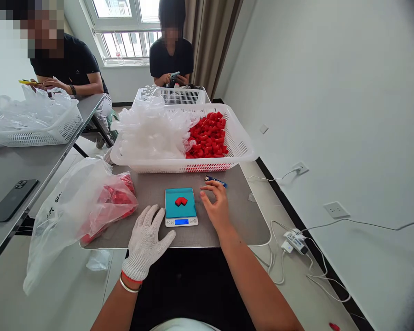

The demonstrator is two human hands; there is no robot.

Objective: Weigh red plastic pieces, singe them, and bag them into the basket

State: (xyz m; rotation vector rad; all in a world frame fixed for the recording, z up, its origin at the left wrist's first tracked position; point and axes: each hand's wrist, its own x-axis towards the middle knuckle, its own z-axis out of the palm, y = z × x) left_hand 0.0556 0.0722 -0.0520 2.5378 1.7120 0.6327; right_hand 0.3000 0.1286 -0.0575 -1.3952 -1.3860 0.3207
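Observation:
A small digital scale with a teal platform lies on the table in front of me. One red elbow-shaped plastic piece rests on the platform, and the display glows blue. My left hand, in a white knitted glove, lies at the scale's left side with its fingers spread and nothing in it. To the right of the scale is my bare right hand, its fingers apart and curved, holding nothing that shows. A dark blue marker-like stick lies just beyond its fingertips.
A white basket with plastic bags and red pieces stands behind the scale. A bag of red pieces overhangs the table's left edge. A phone lies on the left table. Two people sit beyond; cables trail on the right floor.

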